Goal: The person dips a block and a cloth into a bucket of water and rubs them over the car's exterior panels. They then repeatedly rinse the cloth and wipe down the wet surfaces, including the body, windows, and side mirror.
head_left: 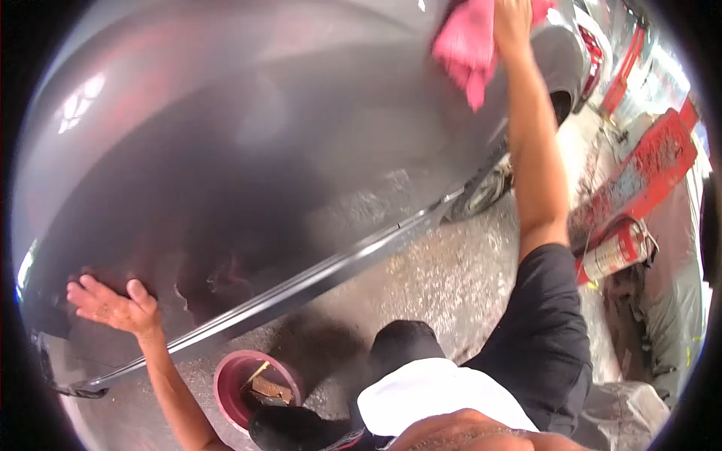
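Head view, right hand [513,22] fingers gripping pink cloth [465,46] against grey car [248,143], left hand [113,304] fingers spread flat

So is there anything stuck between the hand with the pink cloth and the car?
Only the pink cloth itself. The right hand presses it against the grey car panel, with nothing else visible between them. The left hand lies flat and bare on the panel lower down.
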### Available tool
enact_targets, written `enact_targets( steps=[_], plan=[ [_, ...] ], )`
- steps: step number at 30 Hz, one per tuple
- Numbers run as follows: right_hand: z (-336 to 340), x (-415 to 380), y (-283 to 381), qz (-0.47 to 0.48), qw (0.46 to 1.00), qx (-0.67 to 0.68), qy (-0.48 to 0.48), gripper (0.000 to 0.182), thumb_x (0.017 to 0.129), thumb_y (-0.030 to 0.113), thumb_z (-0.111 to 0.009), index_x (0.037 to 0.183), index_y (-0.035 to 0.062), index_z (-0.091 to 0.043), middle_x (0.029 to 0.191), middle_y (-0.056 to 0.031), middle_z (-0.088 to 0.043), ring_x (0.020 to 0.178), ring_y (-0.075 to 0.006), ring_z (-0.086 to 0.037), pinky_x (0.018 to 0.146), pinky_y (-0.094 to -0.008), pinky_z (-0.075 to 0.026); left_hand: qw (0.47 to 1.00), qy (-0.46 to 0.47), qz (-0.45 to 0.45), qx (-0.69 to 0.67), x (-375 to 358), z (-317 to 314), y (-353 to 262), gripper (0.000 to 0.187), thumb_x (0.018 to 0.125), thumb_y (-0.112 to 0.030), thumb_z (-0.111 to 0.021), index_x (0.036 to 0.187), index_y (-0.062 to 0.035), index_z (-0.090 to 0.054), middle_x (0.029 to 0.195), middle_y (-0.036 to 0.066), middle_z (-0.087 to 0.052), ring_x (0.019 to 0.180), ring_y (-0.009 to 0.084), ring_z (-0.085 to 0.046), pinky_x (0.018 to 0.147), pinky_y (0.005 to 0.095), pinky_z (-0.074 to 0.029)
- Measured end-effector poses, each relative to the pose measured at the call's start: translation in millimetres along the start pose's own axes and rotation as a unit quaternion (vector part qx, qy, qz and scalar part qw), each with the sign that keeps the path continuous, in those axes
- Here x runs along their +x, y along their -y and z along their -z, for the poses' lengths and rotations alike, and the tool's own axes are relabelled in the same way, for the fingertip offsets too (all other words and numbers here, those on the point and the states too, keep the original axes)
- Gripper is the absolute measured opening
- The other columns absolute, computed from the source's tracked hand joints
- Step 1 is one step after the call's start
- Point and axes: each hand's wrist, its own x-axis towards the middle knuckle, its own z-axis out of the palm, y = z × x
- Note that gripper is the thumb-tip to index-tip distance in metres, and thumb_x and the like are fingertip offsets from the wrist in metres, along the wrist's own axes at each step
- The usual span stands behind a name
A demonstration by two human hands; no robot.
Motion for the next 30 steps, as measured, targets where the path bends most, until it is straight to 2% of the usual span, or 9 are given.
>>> enact_targets(
  steps=[6, 11, 15, 19, 21, 23, 27, 29, 30],
  plan=[
    [4.9, -338.8, 52.1, -0.231, 0.969, 0.084, 0.028, 0.066, 0.104, 0.036, -0.034, 0.153, -0.0021, -0.014, 0.16, -0.0247, -0.011, 0.148, -0.04, -0.007, 0.12, -0.0477, -0.006, 1.0, 0.001, 0.011, 0.019, -16.6, -9.0, 11.0, 0.075, 0.097, -0.051, -0.045, 0.152, -0.003, -0.027, 0.158, 0.025, -0.02, 0.147, 0.0423, -0.015, 0.113, 0.064, -0.007],
    [25.3, -451.3, 155.6, -0.367, 0.92, 0.108, 0.09, 0.073, 0.101, 0.04, -0.033, 0.152, -0.0062, -0.009, 0.16, -0.0244, -0.006, 0.149, -0.0366, -0.004, 0.121, -0.0458, -0.001, 0.999, 0.004, 0.029, 0.015, -9.8, -5.7, 3.9, 0.078, 0.095, -0.052, -0.047, 0.152, -0.0032, -0.026, 0.158, 0.024, -0.019, 0.147, 0.0422, -0.012, 0.114, 0.0623, -0.004],
    [7.2, -430.0, 204.5, -0.392, 0.908, 0.016, 0.15, 0.074, 0.1, 0.037, -0.034, 0.149, -0.0129, -0.008, 0.159, -0.0293, -0.005, 0.148, -0.044, -0.004, 0.121, -0.0486, -0.001, 0.999, 0.015, 0.05, 0.004, -2.8, 0.6, -0.5, 0.082, 0.091, -0.056, -0.05, 0.152, -0.0061, -0.029, 0.158, 0.022, -0.018, 0.146, 0.0445, -0.014, 0.113, 0.0641, -0.005],
    [-1.8, -223.1, 158.5, -0.244, 0.969, 0.035, 0.032, 0.074, 0.1, 0.036, -0.042, 0.149, -0.0116, -0.014, 0.158, -0.0307, -0.008, 0.146, -0.0459, -0.007, 0.119, -0.0531, -0.005, 0.999, 0.004, 0.039, 0.026, 2.7, 0.8, -2.9, 0.079, 0.094, -0.055, -0.045, 0.153, -0.0046, -0.026, 0.159, 0.024, -0.017, 0.147, 0.0443, -0.013, 0.114, 0.063, -0.005],
    [0.5, -136.5, 195.9, -0.095, 0.994, 0.02, -0.045, 0.055, 0.092, 0.037, -0.053, 0.126, -0.0059, -0.046, 0.128, -0.026, -0.048, 0.132, -0.0464, -0.036, 0.111, -0.0565, -0.025, 0.999, 0.01, 0.048, 0.0, 0.8, 1.2, -3.4, 0.081, 0.091, -0.058, -0.048, 0.152, -0.0067, -0.029, 0.158, 0.022, -0.018, 0.146, 0.0449, -0.012, 0.113, 0.0647, -0.004],
    [16.6, -88.3, 279.3, 0.017, 0.996, 0.07, 0.045, 0.044, 0.083, 0.036, -0.057, 0.115, 0.0064, -0.065, 0.119, -0.0178, -0.062, 0.125, -0.0442, -0.047, 0.108, -0.0577, -0.031, 0.999, 0.014, 0.042, -0.001, 1.3, 9.6, -6.8, 0.077, 0.093, -0.054, -0.047, 0.151, -0.0066, -0.03, 0.158, 0.023, -0.017, 0.146, 0.045, -0.012, 0.113, 0.0648, -0.005],
    [33.8, -67.3, 371.6, 0.165, 0.92, 0.354, -0.018, 0.053, 0.083, 0.028, -0.059, 0.132, 0.0089, -0.054, 0.138, -0.012, -0.052, 0.133, -0.0324, -0.045, 0.11, -0.0542, -0.031, 0.986, 0.063, 0.131, -0.076, 23.5, 41.7, -30.4, 0.061, 0.098, -0.035, -0.044, 0.148, -0.0014, -0.034, 0.154, 0.028, -0.021, 0.145, 0.0441, -0.016, 0.114, 0.0616, -0.01],
    [41.5, -55.1, 364.4, 0.222, 0.879, 0.399, 0.141, 0.056, 0.084, 0.024, -0.059, 0.137, 0.0085, -0.05, 0.142, -0.0116, -0.049, 0.134, -0.0303, -0.045, 0.101, -0.0464, -0.045, 0.941, -0.16, 0.213, -0.207, 54.9, 72.5, -65.0, 0.051, 0.098, -0.027, -0.039, 0.139, 0.0036, -0.041, 0.149, 0.026, -0.031, 0.141, 0.0405, -0.027, 0.114, 0.0538, -0.021],
    [45.8, -48.2, 355.2, 0.249, 0.862, 0.407, 0.17, 0.06, 0.084, 0.022, -0.06, 0.14, 0.0076, -0.046, 0.144, -0.0117, -0.048, 0.133, -0.0302, -0.046, 0.092, -0.0416, -0.052, 0.961, -0.154, 0.113, -0.2, 80.5, 86.7, -76.6, 0.047, 0.097, -0.025, -0.039, 0.132, 0.0058, -0.047, 0.14, 0.024, -0.043, 0.134, 0.0378, -0.038, 0.111, 0.0471, -0.03]
  ],
)
